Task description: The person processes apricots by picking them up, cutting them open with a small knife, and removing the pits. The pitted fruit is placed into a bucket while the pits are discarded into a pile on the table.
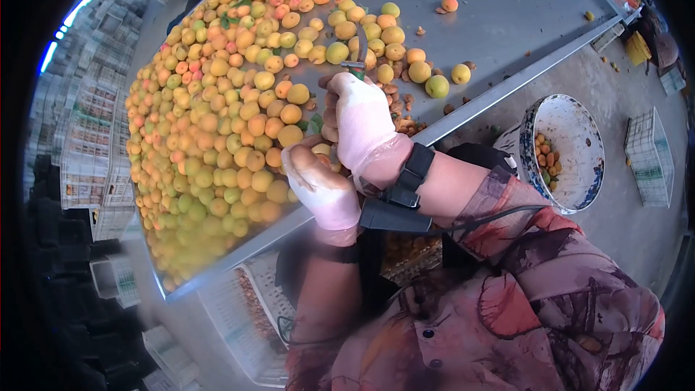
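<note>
Stacked crates (pixel 87 159) stand off to my left. A heap of apricots (pixel 224 123) covers the metal tabletop (pixel 507 7) in front of me. My left hand (pixel 322 188), in a pink glove, is curled around an apricot (pixel 321 150) at the heap's near edge. Just beside it my right hand (pixel 362 127), gloved too, is clenched on a small knife (pixel 358 58) whose blade points up. Loose pits (pixel 394 101) lie by it. Farther right, on the floor, a bucket (pixel 579 119) holds a few pieces of fruit.
</note>
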`<action>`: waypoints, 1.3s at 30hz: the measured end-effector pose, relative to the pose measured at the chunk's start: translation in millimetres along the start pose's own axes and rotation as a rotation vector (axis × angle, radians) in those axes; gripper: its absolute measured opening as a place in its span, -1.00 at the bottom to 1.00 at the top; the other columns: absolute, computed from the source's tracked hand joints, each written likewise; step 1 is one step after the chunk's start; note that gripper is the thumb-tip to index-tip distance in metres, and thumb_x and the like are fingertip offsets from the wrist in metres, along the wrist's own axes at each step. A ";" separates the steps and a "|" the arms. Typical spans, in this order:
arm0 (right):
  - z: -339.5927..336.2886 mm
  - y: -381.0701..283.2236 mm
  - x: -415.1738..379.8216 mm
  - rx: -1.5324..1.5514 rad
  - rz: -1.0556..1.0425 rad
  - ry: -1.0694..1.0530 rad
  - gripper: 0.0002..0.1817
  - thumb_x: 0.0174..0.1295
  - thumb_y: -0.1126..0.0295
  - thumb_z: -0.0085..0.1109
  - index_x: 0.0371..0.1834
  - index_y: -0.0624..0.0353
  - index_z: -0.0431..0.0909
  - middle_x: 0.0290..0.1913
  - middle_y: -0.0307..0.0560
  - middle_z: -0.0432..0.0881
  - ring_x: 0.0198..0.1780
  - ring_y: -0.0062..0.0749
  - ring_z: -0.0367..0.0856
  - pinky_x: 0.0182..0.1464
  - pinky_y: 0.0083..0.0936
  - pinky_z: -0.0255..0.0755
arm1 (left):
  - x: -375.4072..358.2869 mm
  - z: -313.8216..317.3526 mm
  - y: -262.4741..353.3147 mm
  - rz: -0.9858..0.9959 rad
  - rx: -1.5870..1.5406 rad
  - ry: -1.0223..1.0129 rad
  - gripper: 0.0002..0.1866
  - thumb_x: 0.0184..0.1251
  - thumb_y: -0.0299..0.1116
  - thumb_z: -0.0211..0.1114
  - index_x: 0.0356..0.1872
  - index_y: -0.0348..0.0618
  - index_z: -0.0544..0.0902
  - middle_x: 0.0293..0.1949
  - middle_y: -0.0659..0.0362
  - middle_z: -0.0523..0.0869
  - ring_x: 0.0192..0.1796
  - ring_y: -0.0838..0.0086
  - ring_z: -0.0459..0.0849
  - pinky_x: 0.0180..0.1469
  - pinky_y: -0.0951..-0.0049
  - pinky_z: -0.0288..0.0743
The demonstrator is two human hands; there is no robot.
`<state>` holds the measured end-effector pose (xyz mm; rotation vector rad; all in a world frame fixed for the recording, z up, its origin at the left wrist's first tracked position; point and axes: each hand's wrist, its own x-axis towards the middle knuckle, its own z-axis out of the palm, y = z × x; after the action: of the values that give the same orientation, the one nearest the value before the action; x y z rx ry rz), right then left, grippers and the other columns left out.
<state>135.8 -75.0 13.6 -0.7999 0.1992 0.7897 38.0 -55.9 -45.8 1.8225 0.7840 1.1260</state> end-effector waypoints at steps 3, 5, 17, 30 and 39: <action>-1.3 0.7 2.6 0.120 0.147 0.031 -0.85 0.28 0.39 0.01 -0.15 0.17 0.50 -0.53 -0.30 0.33 -0.66 -0.59 0.21 -0.67 -0.56 -0.01 | -0.6 0.2 3.9 0.053 0.089 0.020 -0.84 0.26 -0.47 0.09 -0.18 -0.31 0.43 -0.18 -0.04 0.54 -0.18 0.12 0.55 -0.15 0.24 0.46; -1.7 -0.5 1.6 0.148 0.183 0.030 -0.85 0.29 0.38 0.01 -0.15 0.17 0.49 -0.53 -0.31 0.32 -0.67 -0.59 0.20 -0.67 -0.57 -0.02 | 0.7 0.9 3.8 0.315 0.259 0.075 -0.78 0.43 -0.29 0.09 -0.18 -0.28 0.44 -0.17 0.02 0.54 -0.17 0.19 0.58 -0.19 0.28 0.51; -12.5 -15.6 6.0 -0.821 -0.541 -0.598 -0.73 0.21 0.40 0.16 -0.07 0.29 0.56 -0.34 -0.13 0.64 -0.34 -0.41 0.63 -0.24 -0.55 0.50 | 27.1 -24.0 13.4 -0.693 -0.744 -0.185 -0.18 0.38 0.49 -0.18 -0.08 -0.21 0.51 -0.30 0.28 0.50 -0.38 0.68 0.45 -0.48 0.75 0.28; -31.1 -2.1 -8.3 -1.255 -0.597 -0.708 -0.71 0.13 0.27 0.29 -0.32 0.31 0.53 -0.48 0.18 0.56 -0.34 -0.02 0.66 -0.25 -0.29 0.50 | 5.9 -37.7 34.9 -0.676 -0.940 -0.064 -0.28 0.33 -0.34 0.22 0.43 -0.30 0.09 0.10 0.01 0.57 0.04 0.30 0.63 0.02 0.35 0.55; -38.6 -66.0 75.5 -1.542 -0.745 -0.282 -0.60 0.15 0.17 0.24 -0.14 0.33 0.63 -0.31 0.27 0.69 -0.18 0.14 0.68 -0.06 -0.15 0.55 | 3.3 -51.4 47.4 -0.169 -0.022 -1.213 -0.61 0.45 -0.14 0.08 -0.21 -0.31 0.67 -0.26 -0.02 0.73 -0.22 0.37 0.68 -0.10 0.35 0.52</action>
<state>239.9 -88.9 -9.2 -2.0032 -1.0532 0.1924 -3.8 -58.1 10.3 1.9317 0.1677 -0.1789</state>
